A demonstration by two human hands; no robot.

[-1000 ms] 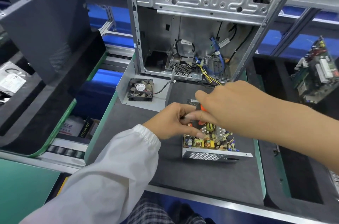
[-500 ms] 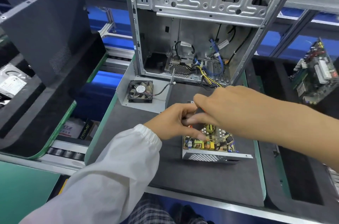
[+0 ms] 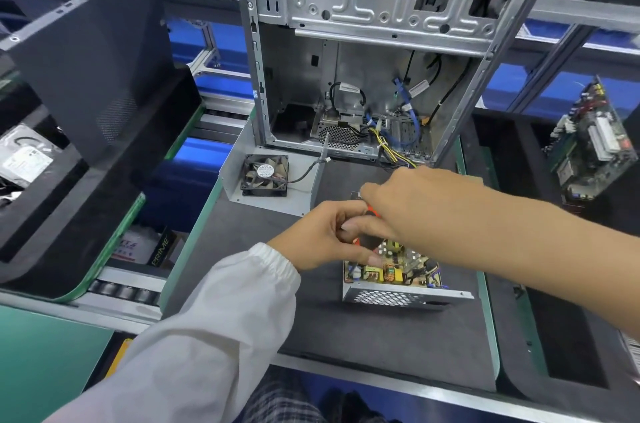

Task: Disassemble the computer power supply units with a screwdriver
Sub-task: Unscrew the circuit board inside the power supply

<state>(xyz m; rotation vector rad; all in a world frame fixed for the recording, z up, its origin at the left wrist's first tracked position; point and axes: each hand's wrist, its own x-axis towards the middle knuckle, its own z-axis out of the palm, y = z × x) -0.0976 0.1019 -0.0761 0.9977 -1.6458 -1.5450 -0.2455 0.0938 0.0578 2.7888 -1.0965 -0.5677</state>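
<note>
The left arm wears a loose white sleeve [image 3: 194, 336] — thin, slightly shiny fabric, creased along its length, ending in a gathered elastic cuff [image 3: 277, 260] at the wrist. The right arm [image 3: 519, 249] is bare, with no sleeve in view. Below, at the bottom edge, dark plaid trousers [image 3: 280, 398] show — a fine check of grey and white lines.

At the centre of the frame, the left hand [image 3: 323, 237], in a white sleeve, and the bare-armed right hand [image 3: 412, 206] meet over an open power supply unit of perforated grey metal [image 3: 398, 287], both with fingers curled round an orange-handled screwdriver [image 3: 363, 227] that is mostly hidden between them. The unit lies on a dark grey mat [image 3: 363, 346]. Above it stands a bare silver computer case [image 3: 363, 42], with a black fan on a grey metal plate [image 3: 265, 175] to its lower left.
</note>
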